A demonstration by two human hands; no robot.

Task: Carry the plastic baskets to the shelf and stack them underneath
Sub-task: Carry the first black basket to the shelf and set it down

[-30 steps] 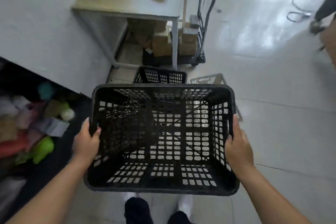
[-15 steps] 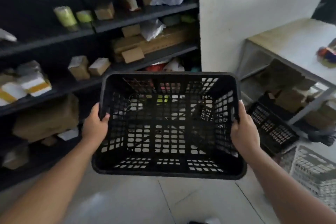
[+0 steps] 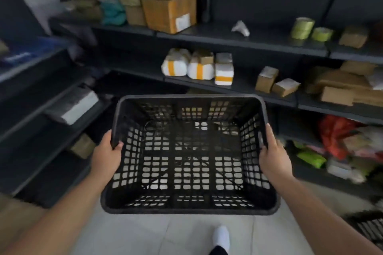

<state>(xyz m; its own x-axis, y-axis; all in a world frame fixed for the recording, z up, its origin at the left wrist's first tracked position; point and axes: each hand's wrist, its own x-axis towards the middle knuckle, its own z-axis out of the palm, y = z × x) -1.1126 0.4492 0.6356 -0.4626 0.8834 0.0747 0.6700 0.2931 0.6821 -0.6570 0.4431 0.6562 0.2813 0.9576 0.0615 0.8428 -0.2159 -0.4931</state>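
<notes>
**Basket held level, facing the shelf**

Nearest, a white shoe (image 3: 221,237) on the pale floor (image 3: 145,234), mid-step. Above it, gripped by left hand (image 3: 106,156) and right hand (image 3: 273,156) on opposite rims of the empty black basket (image 3: 190,210), fingers (image 3: 118,145) curled over the edge and pinching it, probably to keep the load balanced and off the floor. Beyond, a dark shelf (image 3: 238,40) with cardboard boxes (image 3: 170,13) and wrapped parcels (image 3: 198,65); bottom gap hidden behind the basket
</notes>
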